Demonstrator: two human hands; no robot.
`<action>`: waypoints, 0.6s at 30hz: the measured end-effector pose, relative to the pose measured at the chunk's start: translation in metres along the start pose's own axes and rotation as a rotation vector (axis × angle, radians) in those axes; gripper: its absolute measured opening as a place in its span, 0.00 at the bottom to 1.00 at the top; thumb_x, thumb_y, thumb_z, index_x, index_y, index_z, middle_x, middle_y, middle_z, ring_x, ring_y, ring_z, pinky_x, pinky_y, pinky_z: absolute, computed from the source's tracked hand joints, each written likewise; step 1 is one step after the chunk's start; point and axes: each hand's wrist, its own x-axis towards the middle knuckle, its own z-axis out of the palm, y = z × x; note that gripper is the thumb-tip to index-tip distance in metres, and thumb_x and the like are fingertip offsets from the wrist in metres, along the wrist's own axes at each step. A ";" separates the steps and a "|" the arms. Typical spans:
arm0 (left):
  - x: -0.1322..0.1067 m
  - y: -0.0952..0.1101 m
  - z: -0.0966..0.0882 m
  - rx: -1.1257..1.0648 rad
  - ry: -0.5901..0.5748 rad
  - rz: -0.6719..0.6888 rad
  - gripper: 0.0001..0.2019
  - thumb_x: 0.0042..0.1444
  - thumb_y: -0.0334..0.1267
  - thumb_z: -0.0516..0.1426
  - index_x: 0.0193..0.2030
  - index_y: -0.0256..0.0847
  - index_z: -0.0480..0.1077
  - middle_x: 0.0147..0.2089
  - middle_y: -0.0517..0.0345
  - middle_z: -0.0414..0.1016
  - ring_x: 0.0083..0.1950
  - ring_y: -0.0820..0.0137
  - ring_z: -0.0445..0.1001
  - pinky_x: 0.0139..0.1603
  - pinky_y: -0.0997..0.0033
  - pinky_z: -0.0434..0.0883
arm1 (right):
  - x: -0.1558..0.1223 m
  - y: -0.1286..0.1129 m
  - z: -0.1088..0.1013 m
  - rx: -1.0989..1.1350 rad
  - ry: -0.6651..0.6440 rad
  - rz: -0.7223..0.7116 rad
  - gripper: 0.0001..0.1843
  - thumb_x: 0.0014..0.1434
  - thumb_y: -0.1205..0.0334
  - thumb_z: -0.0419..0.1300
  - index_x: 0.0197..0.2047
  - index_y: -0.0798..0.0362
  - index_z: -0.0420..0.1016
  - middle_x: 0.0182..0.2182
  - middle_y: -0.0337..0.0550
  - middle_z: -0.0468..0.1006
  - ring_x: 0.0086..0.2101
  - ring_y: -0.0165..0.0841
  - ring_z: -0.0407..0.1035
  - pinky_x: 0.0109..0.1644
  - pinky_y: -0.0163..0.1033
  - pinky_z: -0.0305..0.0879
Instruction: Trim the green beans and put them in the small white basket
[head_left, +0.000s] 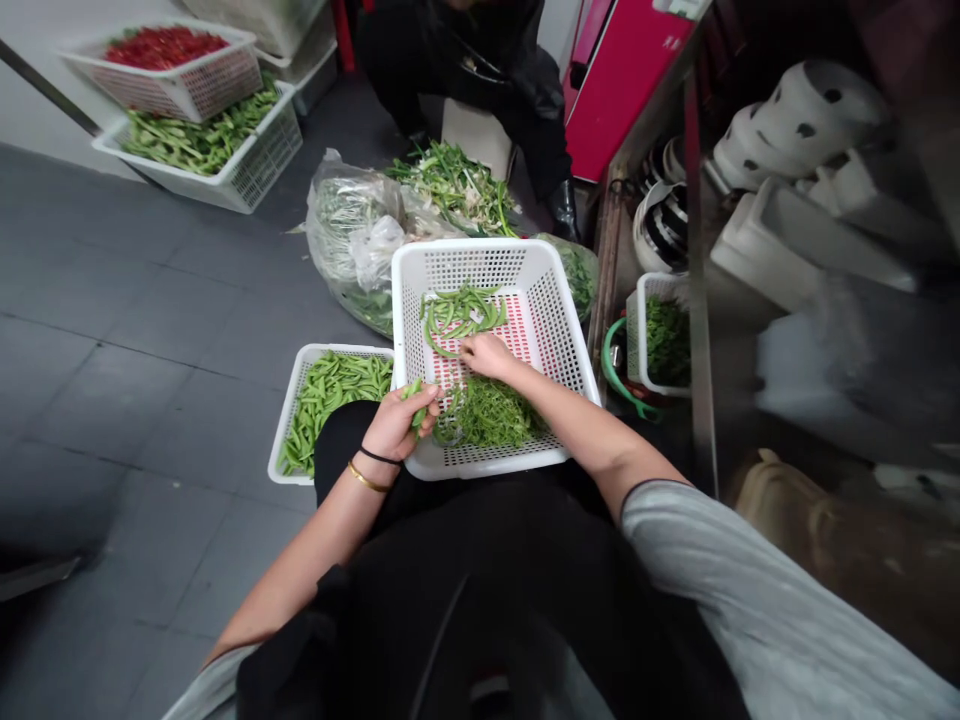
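Note:
A white slotted plastic basket (pixel 487 465) rests on my lap. Whole green beans (pixel 465 310) lie toward its far side, and a heap of thin green trimmings (pixel 499 412) fills the near side. At the basket's near left rim, my left hand (pixel 401 422) is closed around a few green bean pieces (pixel 417 400). My right hand (pixel 486 355) reaches inside, just below the whole beans, with its fingers curled together. What those fingers hold, if anything, is too small to make out. Left of my knee, a lower white basket (pixel 281 440) holds many green beans (pixel 337 390).
Beyond the basket lie a clear plastic bag (pixel 352 225) of greens and a pile of green stalks (pixel 457 190). A person in dark clothes (pixel 480 60) sits opposite. Stacked baskets (pixel 255 165) stand far left. To the right is a metal shelf post (pixel 701 300) with containers behind.

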 end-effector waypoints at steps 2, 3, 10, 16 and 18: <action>0.005 -0.009 0.006 0.061 0.071 0.013 0.17 0.40 0.42 0.67 0.31 0.32 0.69 0.20 0.61 0.68 0.15 0.80 0.59 0.12 0.80 0.53 | -0.032 0.002 -0.011 0.040 0.078 -0.055 0.14 0.63 0.62 0.49 0.38 0.55 0.75 0.37 0.46 0.78 0.38 0.34 0.70 0.40 0.34 0.60; 0.007 -0.013 0.009 0.074 0.095 0.029 0.18 0.39 0.43 0.68 0.30 0.32 0.68 0.19 0.62 0.67 0.15 0.80 0.58 0.12 0.79 0.54 | -0.049 0.001 -0.016 0.061 0.131 -0.095 0.13 0.63 0.62 0.49 0.37 0.55 0.75 0.36 0.45 0.77 0.36 0.33 0.69 0.39 0.34 0.59; 0.004 -0.022 0.028 0.113 -0.088 0.034 0.15 0.40 0.40 0.67 0.27 0.34 0.68 0.16 0.66 0.61 0.13 0.82 0.56 0.12 0.81 0.53 | -0.139 -0.022 -0.037 0.304 0.203 -0.520 0.11 0.62 0.63 0.51 0.35 0.55 0.73 0.32 0.43 0.75 0.32 0.29 0.67 0.35 0.32 0.58; -0.019 -0.010 0.024 0.221 -0.437 -0.096 0.12 0.45 0.40 0.65 0.26 0.31 0.72 0.12 0.63 0.60 0.11 0.81 0.54 0.11 0.81 0.52 | -0.148 0.017 -0.052 0.809 0.209 -0.324 0.10 0.61 0.59 0.53 0.34 0.56 0.70 0.25 0.37 0.72 0.25 0.26 0.68 0.32 0.32 0.64; -0.022 -0.009 0.022 0.221 -0.462 -0.110 0.12 0.45 0.41 0.64 0.25 0.31 0.72 0.11 0.63 0.60 0.10 0.81 0.53 0.10 0.81 0.51 | -0.147 0.030 -0.056 0.829 0.350 -0.139 0.12 0.62 0.58 0.51 0.35 0.57 0.69 0.24 0.38 0.71 0.24 0.27 0.67 0.31 0.34 0.64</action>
